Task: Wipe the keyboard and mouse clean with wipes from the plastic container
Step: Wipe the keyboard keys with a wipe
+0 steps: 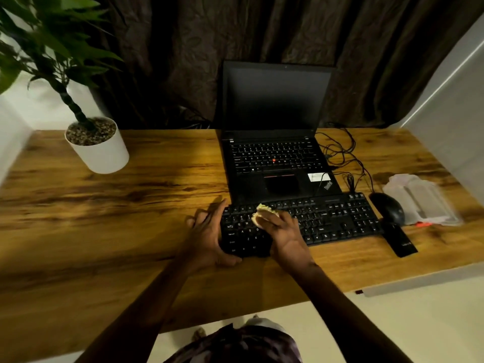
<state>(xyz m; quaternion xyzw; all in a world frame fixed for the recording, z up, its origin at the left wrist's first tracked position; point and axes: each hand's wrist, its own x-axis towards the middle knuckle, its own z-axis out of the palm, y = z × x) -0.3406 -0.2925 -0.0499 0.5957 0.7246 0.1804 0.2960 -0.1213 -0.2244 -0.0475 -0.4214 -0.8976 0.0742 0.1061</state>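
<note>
A black keyboard (337,218) lies across the wooden desk (131,205) in front of a laptop. My left hand (207,237) grips the keyboard's left end, thumb under the front edge and fingers spread along its side. My right hand (281,230) holds a crumpled pale wipe (263,211) and presses it onto the upper-left keys. A black mouse (389,207) sits just right of the keyboard. The clear plastic wipe container (421,200) lies beyond the mouse near the desk's right edge.
An open black laptop (275,142) with a dark screen stands behind the keyboard. Black cables (343,153) tangle to its right. A potted plant in a white pot (100,150) stands at the back left. A flat black item (399,242) lies below the mouse.
</note>
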